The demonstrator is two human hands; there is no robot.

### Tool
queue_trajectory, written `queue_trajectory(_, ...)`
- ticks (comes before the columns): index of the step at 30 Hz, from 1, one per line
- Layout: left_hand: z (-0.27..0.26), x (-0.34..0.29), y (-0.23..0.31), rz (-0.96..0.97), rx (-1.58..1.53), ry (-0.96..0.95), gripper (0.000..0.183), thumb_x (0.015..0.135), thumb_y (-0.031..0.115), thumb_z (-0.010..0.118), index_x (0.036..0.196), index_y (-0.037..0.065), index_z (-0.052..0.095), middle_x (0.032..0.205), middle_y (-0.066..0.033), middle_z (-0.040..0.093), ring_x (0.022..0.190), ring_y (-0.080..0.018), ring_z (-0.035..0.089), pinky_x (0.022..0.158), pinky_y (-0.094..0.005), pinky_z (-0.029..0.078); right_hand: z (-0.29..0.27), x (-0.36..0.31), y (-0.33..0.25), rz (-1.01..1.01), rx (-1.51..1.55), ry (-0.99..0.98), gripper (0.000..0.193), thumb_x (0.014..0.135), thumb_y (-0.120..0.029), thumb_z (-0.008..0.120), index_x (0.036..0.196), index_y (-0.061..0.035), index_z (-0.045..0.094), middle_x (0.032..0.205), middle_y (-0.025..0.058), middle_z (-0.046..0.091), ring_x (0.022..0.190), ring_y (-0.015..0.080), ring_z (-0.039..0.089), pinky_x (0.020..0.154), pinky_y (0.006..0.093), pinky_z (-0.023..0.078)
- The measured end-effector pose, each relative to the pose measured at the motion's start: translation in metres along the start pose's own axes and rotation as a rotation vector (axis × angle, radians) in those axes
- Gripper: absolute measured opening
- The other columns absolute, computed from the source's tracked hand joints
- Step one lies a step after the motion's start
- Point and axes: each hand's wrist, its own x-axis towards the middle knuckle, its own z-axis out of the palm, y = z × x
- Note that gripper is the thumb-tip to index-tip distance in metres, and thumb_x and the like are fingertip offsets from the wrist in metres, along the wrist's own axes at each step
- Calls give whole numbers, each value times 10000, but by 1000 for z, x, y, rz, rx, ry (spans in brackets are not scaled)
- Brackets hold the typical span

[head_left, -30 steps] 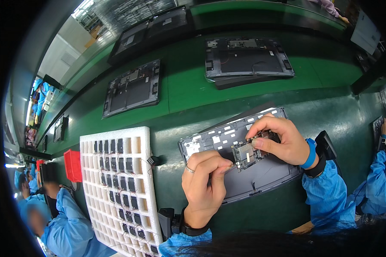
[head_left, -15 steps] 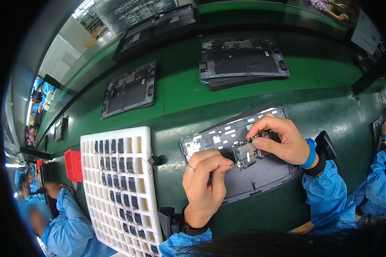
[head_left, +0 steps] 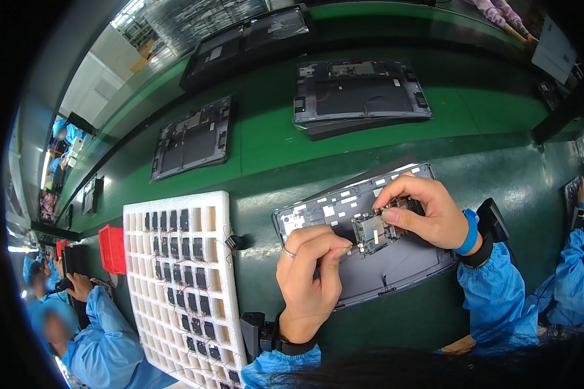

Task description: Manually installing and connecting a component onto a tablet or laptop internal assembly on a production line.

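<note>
My right hand (head_left: 428, 214) grips a small circuit board (head_left: 374, 233) by its upper right part, thumb on top. The board carries metal shields and a small white label, and is held over an open dark grey device housing (head_left: 396, 272) dotted with white pads. My left hand (head_left: 311, 272) is closed in a pinch at the board's left edge. Whatever sits between its thumb and forefinger is too small to make out. Beside my left forearm lies a white foam tray (head_left: 223, 279) with black parts (head_left: 188, 277) and thin wires in its pockets.
On the green conveyor belt (head_left: 259, 146) beyond lie two partly assembled housings (head_left: 363, 91) (head_left: 191, 139). A red bin (head_left: 112, 249) stands left of the foam tray. Co-workers in blue sleeves (head_left: 107, 343) (head_left: 574, 279) sit on both sides. A black post (head_left: 564, 117) rises at the right.
The housings on the belt have shifted slightly left. At the left, a co-worker's hand has come up to a dark object. My hands and the board have hardly moved.
</note>
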Motion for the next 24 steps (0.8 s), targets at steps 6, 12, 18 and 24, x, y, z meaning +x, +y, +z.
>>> queue_trajectory(6, -2, -2, -4, 16, 2, 9, 141, 897, -74, 782, 990, 13, 722, 977, -111, 705, 806, -242, 677, 677, -335, 548, 3, 2, 3, -3, 12, -2, 174, 1041, -143, 733, 1165, -21, 737, 935, 29, 708, 761, 79, 644, 695, 255, 512)
queue_trajectory(12, -1, -1, -3, 12, 2, 3, 139, 898, -69, 784, 989, 15, 722, 975, -108, 703, 809, -243, 678, 677, -338, 548, 0, 0, 0, 31, 16, 1, 177, 1037, -142, 735, 1165, -20, 737, 941, 29, 709, 756, 74, 641, 689, 254, 509)
queue_trajectory(18, -2, -4, -6, 45, 62, 0, 174, 868, -45, 809, 995, 44, 731, 978, -89, 716, 818, -261, 682, 702, -356, 540, 2, 2, 2, 32, 33, -3, 180, 1038, -142, 735, 1170, -19, 736, 944, 28, 708, 756, 73, 638, 690, 253, 508)
queue_trajectory(24, -7, 0, -4, 69, 105, -76, 154, 886, -51, 782, 1001, 34, 726, 957, -95, 709, 803, -235, 670, 698, -328, 521, 2, 1, 4, 52, 22, 24, 175, 1037, -127, 730, 1170, -14, 735, 951, 41, 707, 777, 79, 643, 695, 260, 509)
